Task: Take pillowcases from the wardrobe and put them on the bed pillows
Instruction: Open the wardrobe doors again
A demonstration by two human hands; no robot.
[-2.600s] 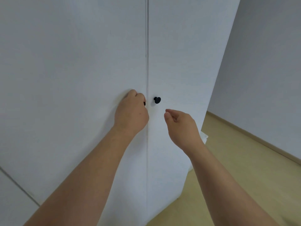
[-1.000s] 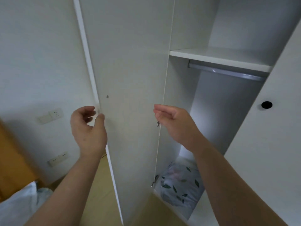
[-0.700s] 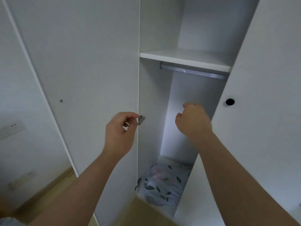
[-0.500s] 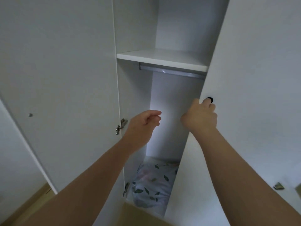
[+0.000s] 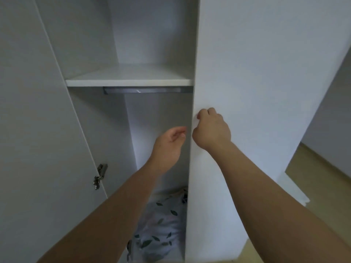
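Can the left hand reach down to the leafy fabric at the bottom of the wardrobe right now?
Probably yes. The left hand is empty, in the open gap, and the leafy fabric lies below it with nothing between. The right door hides only its right edge.

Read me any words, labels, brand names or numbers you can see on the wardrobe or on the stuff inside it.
None: no readable text anywhere in this view.
Wardrobe doors: plain white, no label.
Shelf: bare, unmarked.
Hinge: any stamp is too small to read.
Fabric bundle at the bottom: only a leaf print, no lettering visible.
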